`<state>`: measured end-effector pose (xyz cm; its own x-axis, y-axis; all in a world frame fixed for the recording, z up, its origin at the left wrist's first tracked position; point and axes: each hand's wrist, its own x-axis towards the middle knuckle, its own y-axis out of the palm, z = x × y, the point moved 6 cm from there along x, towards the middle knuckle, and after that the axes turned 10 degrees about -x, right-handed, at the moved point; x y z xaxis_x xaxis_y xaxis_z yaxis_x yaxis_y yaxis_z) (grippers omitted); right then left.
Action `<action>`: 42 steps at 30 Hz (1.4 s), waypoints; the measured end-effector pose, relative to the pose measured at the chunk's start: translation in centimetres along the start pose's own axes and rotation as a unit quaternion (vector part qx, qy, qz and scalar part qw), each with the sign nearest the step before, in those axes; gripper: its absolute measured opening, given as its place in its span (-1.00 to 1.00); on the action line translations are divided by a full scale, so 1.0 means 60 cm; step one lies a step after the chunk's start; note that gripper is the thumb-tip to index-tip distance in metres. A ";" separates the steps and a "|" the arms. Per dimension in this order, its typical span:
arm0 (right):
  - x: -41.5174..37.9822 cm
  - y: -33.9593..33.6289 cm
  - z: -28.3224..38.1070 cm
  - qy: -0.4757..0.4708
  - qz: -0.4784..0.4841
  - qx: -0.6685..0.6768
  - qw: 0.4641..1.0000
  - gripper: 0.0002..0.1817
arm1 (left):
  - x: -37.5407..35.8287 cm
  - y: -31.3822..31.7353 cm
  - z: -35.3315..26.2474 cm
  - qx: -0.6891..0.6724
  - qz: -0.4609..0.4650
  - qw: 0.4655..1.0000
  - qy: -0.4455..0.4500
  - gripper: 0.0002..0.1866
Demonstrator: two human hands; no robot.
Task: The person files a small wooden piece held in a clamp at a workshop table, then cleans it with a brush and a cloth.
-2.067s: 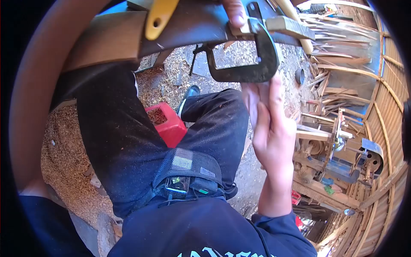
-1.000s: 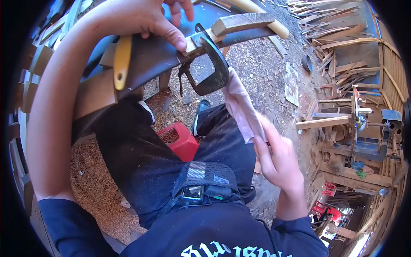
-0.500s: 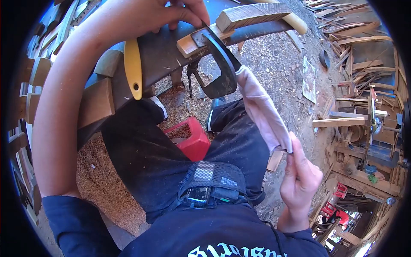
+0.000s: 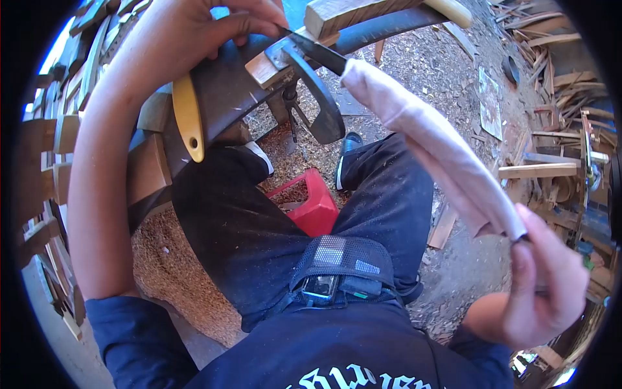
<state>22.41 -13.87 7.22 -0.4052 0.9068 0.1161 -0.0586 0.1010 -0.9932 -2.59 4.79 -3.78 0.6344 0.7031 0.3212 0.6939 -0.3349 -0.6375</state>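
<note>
"While the left hand (image 4: 232, 24) pinches the bare end of the strip (image 4: 319, 54), where is the cloth (image 4: 431, 126)?"

"Around the strip, running toward the right hand (image 4: 544, 295)."

"Right grip?"

"Thumb and fingers together on the cloth's far end."

"Clamp (image 4: 325, 104)?"

"Seated on the block (image 4: 260, 68)."

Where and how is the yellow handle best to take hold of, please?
The yellow handle looks best gripped near its holed end, coming from the person's side and pinching across its width: it is slim, this end points toward their body, and the left forearm hides the far part.
</note>
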 end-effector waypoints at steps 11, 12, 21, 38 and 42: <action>0.105 -0.133 0.000 -0.076 -0.174 0.119 0.974 -0.75 | 0.001 -0.007 -0.015 0.025 0.010 0.996 0.085 -0.85; 0.116 -0.147 0.006 -0.084 -0.184 0.131 0.970 -0.76 | 0.001 -0.010 -0.011 0.050 0.023 0.995 0.082 -0.76; 0.098 -0.123 -0.064 0.016 -0.062 0.001 0.998 -0.67 | -0.014 -0.060 0.000 -0.367 -0.167 0.906 -0.129 -0.77; 0.022 0.164 -0.029 0.133 -0.132 0.511 0.839 -0.71 | 0.000 0.032 -0.056 -0.535 0.021 0.843 -0.055 -0.66; 0.038 0.185 -0.009 0.131 -0.039 0.757 0.638 -0.75 | -0.001 0.025 -0.054 -0.491 -0.010 0.870 -0.046 -0.61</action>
<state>21.32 -10.45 -3.54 -0.1913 0.9808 -0.0391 -0.9651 -0.1806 0.1898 -0.48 2.22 -2.50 0.6198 0.7477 0.2383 0.6903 -0.6638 0.2879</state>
